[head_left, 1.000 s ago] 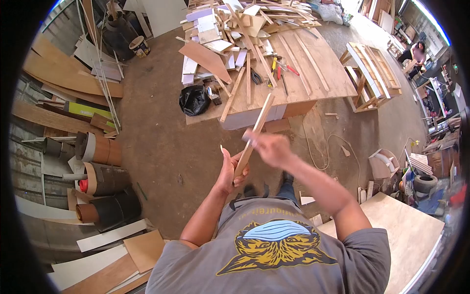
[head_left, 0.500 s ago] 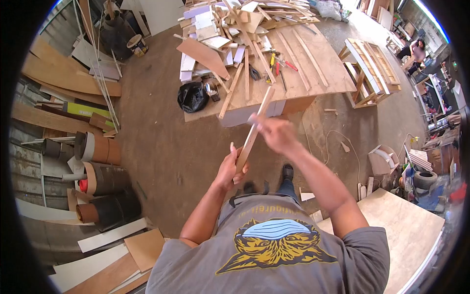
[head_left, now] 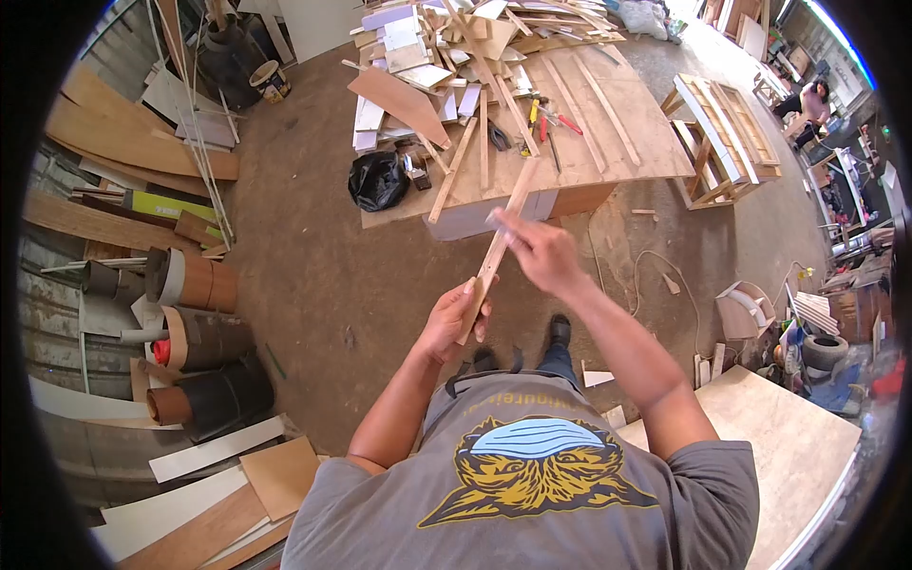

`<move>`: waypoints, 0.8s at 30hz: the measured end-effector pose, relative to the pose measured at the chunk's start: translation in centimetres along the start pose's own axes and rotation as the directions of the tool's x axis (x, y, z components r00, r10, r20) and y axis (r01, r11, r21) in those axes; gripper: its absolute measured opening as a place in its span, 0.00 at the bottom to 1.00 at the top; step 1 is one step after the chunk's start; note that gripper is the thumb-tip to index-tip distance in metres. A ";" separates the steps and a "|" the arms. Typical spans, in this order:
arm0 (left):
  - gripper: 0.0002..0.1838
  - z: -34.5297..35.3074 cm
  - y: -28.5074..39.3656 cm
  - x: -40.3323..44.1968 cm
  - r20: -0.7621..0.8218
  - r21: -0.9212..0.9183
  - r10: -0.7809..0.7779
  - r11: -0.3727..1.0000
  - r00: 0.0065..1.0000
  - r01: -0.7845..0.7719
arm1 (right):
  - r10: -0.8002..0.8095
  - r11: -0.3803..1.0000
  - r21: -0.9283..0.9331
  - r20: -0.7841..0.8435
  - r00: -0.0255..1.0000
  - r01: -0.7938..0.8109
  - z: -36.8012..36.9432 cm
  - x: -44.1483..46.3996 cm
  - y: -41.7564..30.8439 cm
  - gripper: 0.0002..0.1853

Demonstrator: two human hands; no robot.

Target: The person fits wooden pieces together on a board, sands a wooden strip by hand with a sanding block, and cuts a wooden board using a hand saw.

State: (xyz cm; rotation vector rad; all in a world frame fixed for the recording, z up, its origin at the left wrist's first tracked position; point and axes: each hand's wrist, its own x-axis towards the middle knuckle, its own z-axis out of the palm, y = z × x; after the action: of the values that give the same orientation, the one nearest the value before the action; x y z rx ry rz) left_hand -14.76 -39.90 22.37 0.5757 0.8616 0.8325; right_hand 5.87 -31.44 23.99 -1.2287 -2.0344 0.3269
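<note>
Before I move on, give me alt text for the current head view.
A person's left hand grips a narrow wooden strip near its lower end, the right hand's fingers over it farther up. Beyond, a wooden table holds piled offcuts, hand tools and a black bag.

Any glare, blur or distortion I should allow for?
Head view, centre: wood strip and left hand fairly crisp, right hand slightly blurred at fingertips; head view, upper right: glare washes out the floor; head view, rim: fisheye distortion, dark corners.
</note>
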 end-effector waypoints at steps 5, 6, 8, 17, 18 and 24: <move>0.24 -1.2 -0.4 0.0 0.009 -0.010 -0.060 0.998 0.998 0.060 | -0.209 0.967 0.178 0.149 0.966 0.182 1.3 -3.0 -1.9 0.21; 0.24 -1.5 -0.4 0.0 0.046 -0.044 -0.084 0.995 0.995 0.086 | -0.210 0.978 0.058 0.247 0.946 0.202 -0.1 -2.2 -2.1 0.21; 0.24 -1.9 -0.7 -0.2 0.101 -0.108 -0.120 0.986 0.988 0.130 | -0.066 0.995 0.084 0.058 0.996 0.061 1.1 -0.9 0.5 0.21; 0.24 -3.0 -1.2 -0.2 0.176 -0.206 -0.118 0.967 0.977 0.153 | -0.112 0.992 0.059 0.034 0.993 0.110 1.2 -0.4 0.6 0.22; 0.24 -2.8 -0.8 -0.3 0.180 -0.197 -0.121 0.968 0.976 0.157 | 0.132 0.989 0.053 0.128 0.983 -0.140 -0.1 0.7 0.1 0.22; 0.24 -3.3 -1.0 0.0 0.163 -0.166 -0.111 0.976 0.980 0.138 | -0.143 0.985 -0.053 0.283 0.949 0.164 -0.3 0.4 -1.5 0.19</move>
State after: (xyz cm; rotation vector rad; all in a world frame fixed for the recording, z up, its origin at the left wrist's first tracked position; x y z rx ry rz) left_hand -17.11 -40.12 19.92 0.4189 0.6691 0.7311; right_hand 5.02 -31.92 25.18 -1.1099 -2.3889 0.3664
